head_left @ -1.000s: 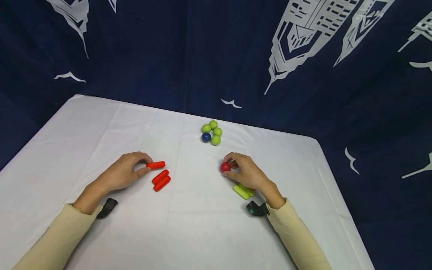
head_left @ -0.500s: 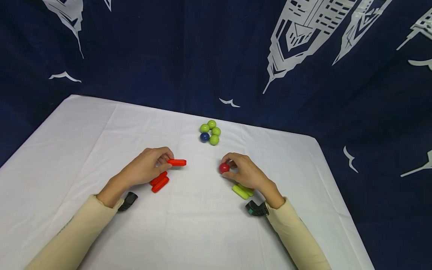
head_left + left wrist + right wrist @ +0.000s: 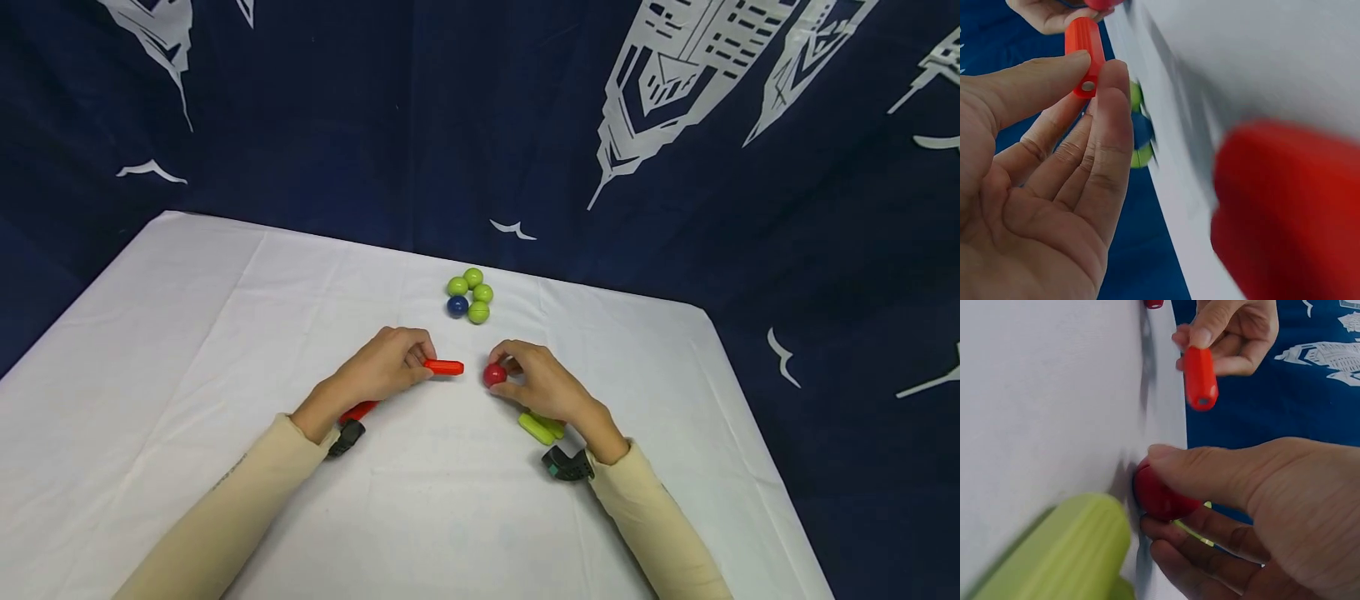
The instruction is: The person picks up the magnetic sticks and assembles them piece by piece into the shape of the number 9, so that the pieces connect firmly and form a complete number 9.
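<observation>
My left hand [image 3: 384, 367] pinches one end of a short red ridged rod [image 3: 448, 367] between thumb and fingertips. In the left wrist view a small grey disc shows in the near end of that rod [image 3: 1084, 50]. The rod's free end points right, a small gap away from a red ball [image 3: 494, 375]. My right hand [image 3: 543, 380] holds the red ball by thumb and fingers, close over the white cloth, as the right wrist view shows the ball [image 3: 1161, 492]. Under the left wrist lie more red rods [image 3: 358, 412], partly hidden by the arm.
Yellow-green rods [image 3: 536, 428] lie just below the right hand, partly covered by it. Farther back, several green balls [image 3: 478, 312] and one blue ball [image 3: 457, 307] sit in a loose ring. A white cloth [image 3: 450, 517] covers the table; a dark blue curtain [image 3: 337, 125] hangs behind it.
My left hand has carried the red rod rightward, away from the other red rods and nearly up to the red ball. The right hand keeps its hold on the ball and has barely moved.
</observation>
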Action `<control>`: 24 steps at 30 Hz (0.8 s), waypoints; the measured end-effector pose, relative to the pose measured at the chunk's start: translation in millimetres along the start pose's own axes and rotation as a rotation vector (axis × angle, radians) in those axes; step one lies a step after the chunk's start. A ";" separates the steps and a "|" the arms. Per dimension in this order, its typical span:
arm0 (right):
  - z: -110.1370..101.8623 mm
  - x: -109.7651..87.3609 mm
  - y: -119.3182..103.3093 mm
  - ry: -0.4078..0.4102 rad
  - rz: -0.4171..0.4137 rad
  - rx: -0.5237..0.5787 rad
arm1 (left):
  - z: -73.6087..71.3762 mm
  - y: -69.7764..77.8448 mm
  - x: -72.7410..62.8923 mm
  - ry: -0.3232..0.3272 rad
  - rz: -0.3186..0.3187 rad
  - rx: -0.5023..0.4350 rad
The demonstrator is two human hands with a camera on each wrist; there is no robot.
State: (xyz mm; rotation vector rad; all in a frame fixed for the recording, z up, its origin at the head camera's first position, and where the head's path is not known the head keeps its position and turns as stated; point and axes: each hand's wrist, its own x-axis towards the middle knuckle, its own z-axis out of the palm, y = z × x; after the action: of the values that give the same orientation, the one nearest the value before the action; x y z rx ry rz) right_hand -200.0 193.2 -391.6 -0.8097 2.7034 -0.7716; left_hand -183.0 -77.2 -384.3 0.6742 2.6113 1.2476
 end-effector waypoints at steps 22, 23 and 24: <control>1.1 -2.1 0.6 0.013 -0.068 0.000 | 22.1 10.6 25.2 -0.076 -0.041 0.021; 0.9 -1.9 0.9 0.016 -0.079 -0.003 | 22.4 10.1 25.7 -0.080 -0.039 0.026; 0.8 -1.7 1.1 0.018 -0.090 -0.006 | 22.7 9.4 26.3 -0.084 -0.040 0.028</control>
State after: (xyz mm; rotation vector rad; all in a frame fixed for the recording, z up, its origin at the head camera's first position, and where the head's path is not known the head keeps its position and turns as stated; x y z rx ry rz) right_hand -198.7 194.6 -392.8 -0.9354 2.7021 -0.7945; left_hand -195.5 -44.0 -390.4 0.6614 2.5661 1.1481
